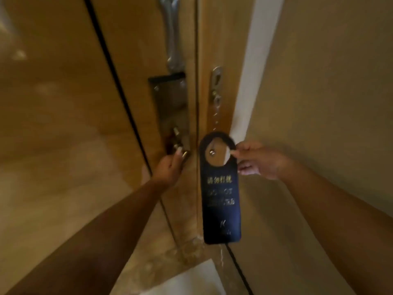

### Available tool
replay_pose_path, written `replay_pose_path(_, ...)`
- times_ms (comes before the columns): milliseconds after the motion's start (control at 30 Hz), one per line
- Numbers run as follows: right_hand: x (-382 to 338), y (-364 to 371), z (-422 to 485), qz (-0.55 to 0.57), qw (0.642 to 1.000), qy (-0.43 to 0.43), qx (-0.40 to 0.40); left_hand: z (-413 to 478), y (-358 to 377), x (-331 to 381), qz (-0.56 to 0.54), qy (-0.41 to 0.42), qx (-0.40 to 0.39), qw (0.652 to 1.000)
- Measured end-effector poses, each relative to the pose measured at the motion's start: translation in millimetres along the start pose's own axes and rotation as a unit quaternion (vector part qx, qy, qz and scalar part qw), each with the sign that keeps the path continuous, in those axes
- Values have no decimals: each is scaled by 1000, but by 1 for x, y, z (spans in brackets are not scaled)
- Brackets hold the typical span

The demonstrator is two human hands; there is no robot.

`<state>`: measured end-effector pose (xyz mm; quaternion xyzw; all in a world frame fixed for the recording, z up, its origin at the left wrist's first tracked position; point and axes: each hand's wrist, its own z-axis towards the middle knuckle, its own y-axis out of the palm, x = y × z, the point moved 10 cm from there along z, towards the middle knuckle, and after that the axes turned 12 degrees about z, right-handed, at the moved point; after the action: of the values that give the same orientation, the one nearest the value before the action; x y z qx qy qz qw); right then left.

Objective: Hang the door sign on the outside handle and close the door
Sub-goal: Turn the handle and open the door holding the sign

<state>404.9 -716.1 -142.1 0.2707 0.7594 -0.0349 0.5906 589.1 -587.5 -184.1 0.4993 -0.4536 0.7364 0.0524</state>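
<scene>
Door sign (221,188): dark blue, gold lettering, round cutout on top, hanging upright by the door (63,103) edge. My right hand (258,161) pinches its cutout rim; left hand (170,165) wraps the handle (179,145). Wall (319,103) close at right.

The door (63,103) is smooth, glossy wood. Its lock plate (170,103) and chain (216,99) are shiny metal. The door sign (221,209) looks matt dark, with gold lettering.
</scene>
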Motion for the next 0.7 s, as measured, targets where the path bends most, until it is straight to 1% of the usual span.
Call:
replay_pose_path(67, -4, 14, 9, 38, 999, -12, -35, -2, 1, -3, -27, -19, -1, 999)
replay_pose_path(133, -3, 25, 14, 61, 996, -23, -59, -6, 6, -5, -41, -33, -29, 998)
replay_pose_path(200, 0, 32, 16, 62, 995, -20, -70, -10, 11, -3, -29, -44, -68, 996)
replay_pose_path(333, -7, 48, 13, 52, 993, -21, -103, -27, 1, 10, 15, -52, -59, 997)
replay_pose_path(433, -8, 53, 9, 44, 992, -29, -115, -53, 4, 15, 40, -43, -42, 997)
replay_pose_path(533, 2, 56, 2, 70, 990, -37, -120, -85, 9, 14, 61, -50, -48, 996)
replay_pose_path(700, 30, 69, -36, 117, 979, 15, -168, -144, 13, 32, 95, 3, -75, 993)
